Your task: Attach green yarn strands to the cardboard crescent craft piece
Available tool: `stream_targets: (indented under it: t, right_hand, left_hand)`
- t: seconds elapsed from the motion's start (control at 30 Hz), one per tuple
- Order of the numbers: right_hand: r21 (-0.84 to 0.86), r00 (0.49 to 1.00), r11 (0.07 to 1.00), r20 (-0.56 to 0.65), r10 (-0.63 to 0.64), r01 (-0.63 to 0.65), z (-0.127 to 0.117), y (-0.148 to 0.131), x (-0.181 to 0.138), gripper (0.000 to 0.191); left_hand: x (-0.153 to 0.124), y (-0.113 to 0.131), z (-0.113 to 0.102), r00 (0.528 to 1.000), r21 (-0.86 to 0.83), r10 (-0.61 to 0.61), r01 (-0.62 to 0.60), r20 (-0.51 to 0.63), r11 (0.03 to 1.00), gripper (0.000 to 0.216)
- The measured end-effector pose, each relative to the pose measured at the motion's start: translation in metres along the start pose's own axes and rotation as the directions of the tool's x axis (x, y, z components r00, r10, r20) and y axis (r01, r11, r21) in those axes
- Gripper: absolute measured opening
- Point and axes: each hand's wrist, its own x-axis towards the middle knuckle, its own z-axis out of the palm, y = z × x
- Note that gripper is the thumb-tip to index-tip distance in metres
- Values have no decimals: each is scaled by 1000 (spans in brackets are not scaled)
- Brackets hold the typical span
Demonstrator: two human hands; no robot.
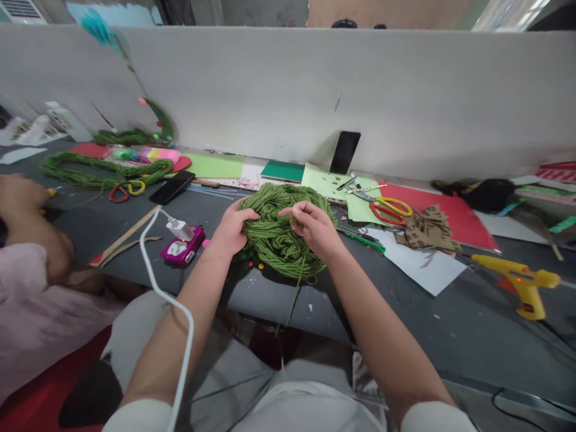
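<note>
A large, loose bundle of green yarn (281,240) lies on the dark table in front of me, with a strand hanging over the front edge. My left hand (234,230) grips the bundle's left side, thumb on top and the other fingers hidden beneath or behind the yarn. At the bundle's right side, my right hand (315,228) pinches with thumb and index finger over the strands. A bit of yarn seems to be in that pinch, though the fingers hide most of it. Small coloured pompoms (255,265) peek out under the left edge.
A white cable runs over my left forearm to a plug in a magenta adapter (183,246). To the right are scissors (389,210), torn cardboard (429,231) and a yellow glue gun (522,282). A phone (345,152) leans on the partition. Another person's arm (33,228) rests at left.
</note>
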Motion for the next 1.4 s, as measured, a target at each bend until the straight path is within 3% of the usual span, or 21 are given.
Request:
stream_targets:
  t: [0.13, 0.3, 0.4, 0.47, 0.6, 0.7, 0.77, 0.83, 0.9, 1.0, 1.07, 1.17, 1.23, 1.4]
  right_hand:
    - [77, 999, 996, 6, 40, -40, 0, 1, 2, 32]
    - [131, 996, 988, -19, 86, -83, -3, -10, 0, 33]
    - [-35, 996, 997, -59, 61, -63, -11, -13, 0, 33]
    - [-264, 995, 964, -98, 8, -34, -16, -11, 0, 31]
    - [-674, 996, 739, -63, -66, 6, -22, -8, -2, 29]
    - [-773, 999, 633, 5, -37, 28, -22, -12, -6, 34]
    - [-792, 998, 610, 2, -56, 36, -22, -16, -9, 37]
    - [-768, 996, 639, -12, -88, 48, -23, -19, -10, 42]
    - [-683, 992, 727, -30, -126, 72, -24, -19, -9, 47]
    - [-414, 972, 897, -101, -213, 154, -24, -16, -4, 50]
    - [-217, 958, 959, -184, -222, 181, -23, -14, 0, 49]
    - [-46, 963, 992, -236, -127, 119, -21, -14, 4, 39]
    - [-3, 979, 999, -201, -38, 39, -20, -18, 3, 36]
    - [36, 980, 998, -190, 65, -59, -20, -21, 0, 53]
  left_hand:
    - [1, 0, -1, 999, -3, 0, 0, 32, 1000, 44]
    - [1, 1, -3, 1000, -15, -6, 6, -9, 1000, 45]
    - [1, 3, -3, 1000, -11, 2, -2, -10, 1000, 45]
    - [1, 3, -3, 1000, -13, 5, -5, -3, 1000, 45]
    - [1, 3, -5, 998, -8, 13, -13, -54, 1000, 48]
    - [1, 3, -5, 995, 16, 40, -39, -89, 999, 55]
    - [1, 3, -5, 994, 30, 50, -47, -93, 998, 57]
    - [1, 4, -4, 994, 44, 55, -51, -99, 998, 58]
    - [1, 4, -3, 993, 55, 64, -59, -100, 997, 58]
    - [-1, 4, 0, 993, 60, 68, -63, -93, 996, 59]
    - [-1, 4, 1, 994, 56, 66, -61, -88, 997, 59]
    - [-1, 2, 1, 994, 58, 62, -57, -86, 997, 59]
    - [-1, 2, 0, 994, 62, 62, -56, -89, 997, 60]
    - [-2, 4, 0, 994, 71, 61, -55, -90, 996, 61]
